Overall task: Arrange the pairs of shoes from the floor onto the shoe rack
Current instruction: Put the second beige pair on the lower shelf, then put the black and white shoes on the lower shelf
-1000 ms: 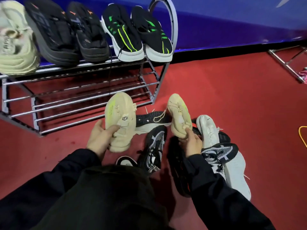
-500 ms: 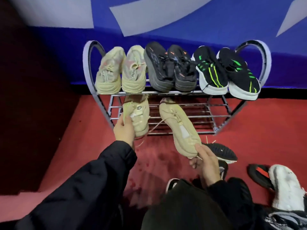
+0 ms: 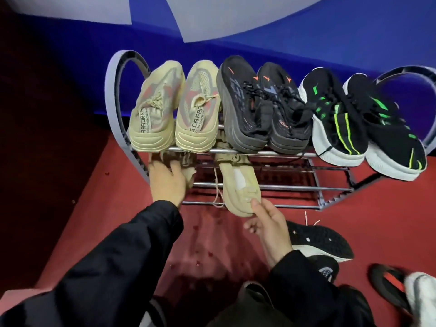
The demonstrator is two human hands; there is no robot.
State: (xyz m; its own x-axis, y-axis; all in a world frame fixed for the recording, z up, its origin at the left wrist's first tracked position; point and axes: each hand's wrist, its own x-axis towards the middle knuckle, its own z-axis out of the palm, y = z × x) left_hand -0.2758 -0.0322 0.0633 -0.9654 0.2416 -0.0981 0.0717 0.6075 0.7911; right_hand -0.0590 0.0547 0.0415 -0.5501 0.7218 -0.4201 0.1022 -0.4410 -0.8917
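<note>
A metal shoe rack [image 3: 271,188] stands against the blue wall. Its top shelf carries a beige pair [image 3: 174,109], a dark grey pair [image 3: 262,109] and a black pair with green stripes [image 3: 358,121]. My left hand [image 3: 166,182] grips a beige shoe [image 3: 187,167] pushed under the top shelf at the left end of the lower shelf; most of that shoe is hidden. My right hand [image 3: 269,226] holds the heel of the second beige shoe [image 3: 238,185], which lies toe-first on the lower shelf bars with its heel over the front bar.
On the red carpet by my right arm lies a black shoe with a white sole [image 3: 320,241]. Further right lie a black-and-orange sole [image 3: 387,284] and a white shoe [image 3: 422,296]. A dark red wall [image 3: 47,138] closes the left side.
Both hands moved forward from the floor to the rack, carrying the two beige shoes onto the lower shelf. The view swung left and closer to the rack.
</note>
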